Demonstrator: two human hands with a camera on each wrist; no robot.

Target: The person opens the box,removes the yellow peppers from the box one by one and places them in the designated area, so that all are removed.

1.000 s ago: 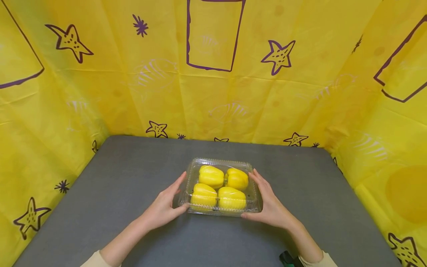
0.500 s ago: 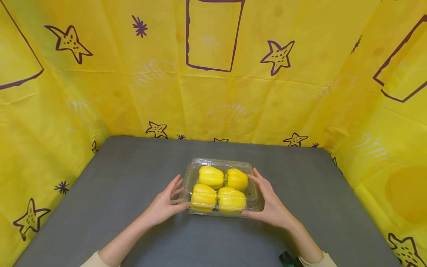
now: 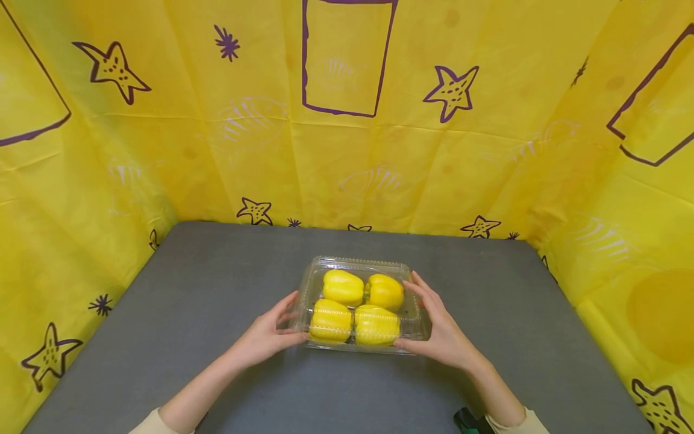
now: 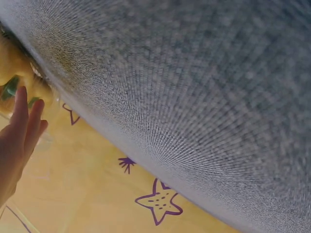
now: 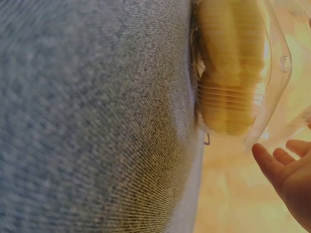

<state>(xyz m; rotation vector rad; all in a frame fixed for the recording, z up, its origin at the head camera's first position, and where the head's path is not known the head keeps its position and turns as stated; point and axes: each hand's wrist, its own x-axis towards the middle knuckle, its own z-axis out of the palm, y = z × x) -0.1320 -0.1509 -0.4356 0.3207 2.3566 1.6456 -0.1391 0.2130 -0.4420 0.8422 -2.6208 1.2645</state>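
A clear plastic clamshell box (image 3: 360,263) sits on the grey table with its lid down. Several yellow bell peppers (image 3: 343,287) show through the lid, in two rows. At the box's left side is my left hand (image 3: 262,337), its thumb by the front left corner and its fingers fairly straight along the side. My right hand (image 3: 443,334) is at the opposite side, with the thumb by the front right corner and fingertips near the rim. In the right wrist view its fingers (image 5: 265,160) extend towards the lid's edge. Green stems (image 4: 10,87) show in the left wrist view.
The grey cloth-covered table (image 3: 228,265) surrounds the box. Yellow fabric (image 3: 347,169) printed with starfish hangs behind and at both sides. A small dark object (image 3: 467,421) lies near the right sleeve at the bottom edge.
My left fingers have drawn back slightly from the box's far left edge and shifted a little towards me. The right thumb has slid slightly right. The box stays in place.
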